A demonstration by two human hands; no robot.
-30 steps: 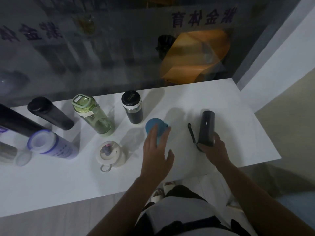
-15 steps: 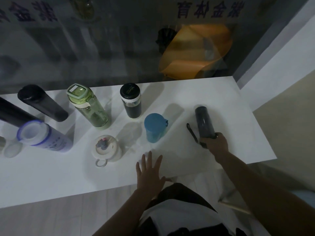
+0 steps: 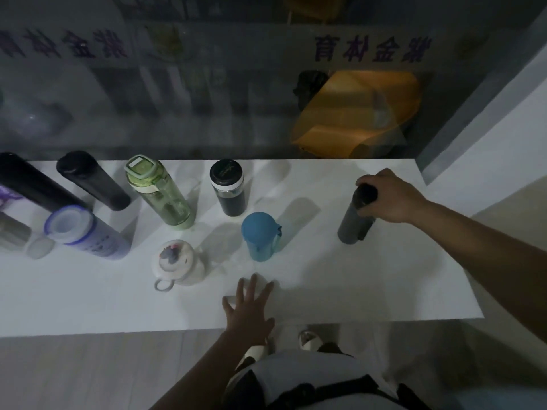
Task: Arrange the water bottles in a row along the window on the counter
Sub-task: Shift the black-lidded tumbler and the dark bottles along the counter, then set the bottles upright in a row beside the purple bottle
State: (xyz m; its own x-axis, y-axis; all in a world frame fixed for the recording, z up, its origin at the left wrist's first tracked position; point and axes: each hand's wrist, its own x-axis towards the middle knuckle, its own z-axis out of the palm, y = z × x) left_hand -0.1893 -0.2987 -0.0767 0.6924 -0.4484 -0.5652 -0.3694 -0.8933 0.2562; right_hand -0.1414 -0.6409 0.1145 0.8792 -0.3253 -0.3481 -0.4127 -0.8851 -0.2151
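My right hand [image 3: 390,198] grips the top of a dark grey bottle [image 3: 353,221], which stands upright at the right of the white counter [image 3: 370,288]. My left hand [image 3: 247,310] lies flat and empty on the counter near its front edge, fingers spread. Just beyond it stands a blue bottle [image 3: 260,239]. A white round bottle with a loop [image 3: 177,264] stands to the left. Along the window stand a short black-capped bottle [image 3: 228,192], a green clear bottle [image 3: 158,193] and a black bottle [image 3: 91,180]. A purple-rimmed bottle [image 3: 84,232] stands at the left.
The dark window glass [image 3: 207,99] rises right behind the counter. Another black bottle [image 3: 26,182] and a greyish one [image 3: 11,235] crowd the far left edge. A white wall [image 3: 488,137] closes the right end. My feet show on the floor below the counter's front edge.
My right hand has stood the dark grey bottle upright and moved it back toward the window, now gripping its top. My left hand left the blue bottle and rests flat on the counter.
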